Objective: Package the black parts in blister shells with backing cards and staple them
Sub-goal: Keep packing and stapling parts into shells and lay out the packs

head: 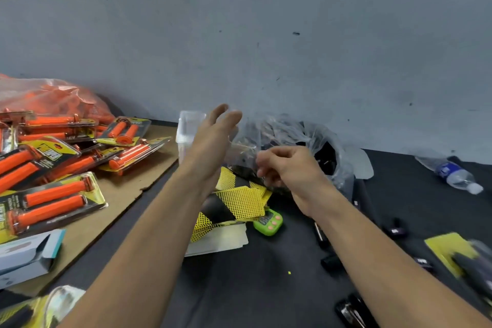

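Grey wall backed a black table (266, 287). Left hand (213, 141) hung released, fingers straight, before the far clear blister shells (189, 125). Right hand (287, 168) curled at the plastic bag (327, 136) of black parts (326, 157), just beyond the yellow backing cards (245, 202); whether it grasped anything could not be told.

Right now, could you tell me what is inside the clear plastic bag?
Black parts show through the clear plastic bag. The right hand covers its lower front, so the rest is hidden.
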A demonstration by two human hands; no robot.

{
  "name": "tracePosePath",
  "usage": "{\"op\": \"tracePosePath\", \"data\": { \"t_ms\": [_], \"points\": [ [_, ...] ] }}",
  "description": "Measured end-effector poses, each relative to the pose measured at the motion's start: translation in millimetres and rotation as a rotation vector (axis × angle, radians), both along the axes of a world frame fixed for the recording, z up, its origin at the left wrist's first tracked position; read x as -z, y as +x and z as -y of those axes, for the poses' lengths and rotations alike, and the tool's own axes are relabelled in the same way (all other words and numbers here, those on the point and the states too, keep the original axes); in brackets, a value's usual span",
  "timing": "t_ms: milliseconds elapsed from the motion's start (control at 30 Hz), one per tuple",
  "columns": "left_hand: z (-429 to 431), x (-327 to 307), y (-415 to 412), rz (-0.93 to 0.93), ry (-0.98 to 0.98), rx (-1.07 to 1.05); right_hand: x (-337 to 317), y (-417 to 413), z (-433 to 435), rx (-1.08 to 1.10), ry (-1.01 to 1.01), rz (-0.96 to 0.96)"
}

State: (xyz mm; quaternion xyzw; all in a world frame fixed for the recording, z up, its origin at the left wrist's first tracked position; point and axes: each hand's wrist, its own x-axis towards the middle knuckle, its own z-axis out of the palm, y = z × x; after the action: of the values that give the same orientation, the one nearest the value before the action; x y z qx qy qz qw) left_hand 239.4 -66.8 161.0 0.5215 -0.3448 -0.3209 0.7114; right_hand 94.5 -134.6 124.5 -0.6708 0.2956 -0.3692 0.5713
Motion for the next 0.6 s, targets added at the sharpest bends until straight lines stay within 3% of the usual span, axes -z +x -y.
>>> {"op": "tracePosePath", "data": {
  "t_ms": [100,200,267,400,500,600],
  "points": [
    [6.1,30.0,-45.7,-0.272,0.017,0.305,21.1,-61.7,-4.7,-0.118,-0.016,-0.115],
    [16.6,71.5,-85.4,-0.348,0.116,0.476,43.2,-111.9,-6.6,-0.126,-0.004,-0.270],
    [24.6,101.4,-110.7,-0.409,0.146,0.481,61.8,-140.3,0.0,-0.056,0.023,-0.348],
    [31.8,158.8,-140.6,-0.470,0.280,0.445,100.6,-188.0,18.1,0.337,-0.029,-0.537],
    [39.6,183.4,-139.4,-0.522,0.355,0.401,120.4,-204.5,30.0,0.388,-0.141,-0.755],
    [47.1,189.2,-129.3,-0.436,0.374,0.359,121.1,-198.5,43.7,0.411,-0.258,-0.784]
  ]
}}
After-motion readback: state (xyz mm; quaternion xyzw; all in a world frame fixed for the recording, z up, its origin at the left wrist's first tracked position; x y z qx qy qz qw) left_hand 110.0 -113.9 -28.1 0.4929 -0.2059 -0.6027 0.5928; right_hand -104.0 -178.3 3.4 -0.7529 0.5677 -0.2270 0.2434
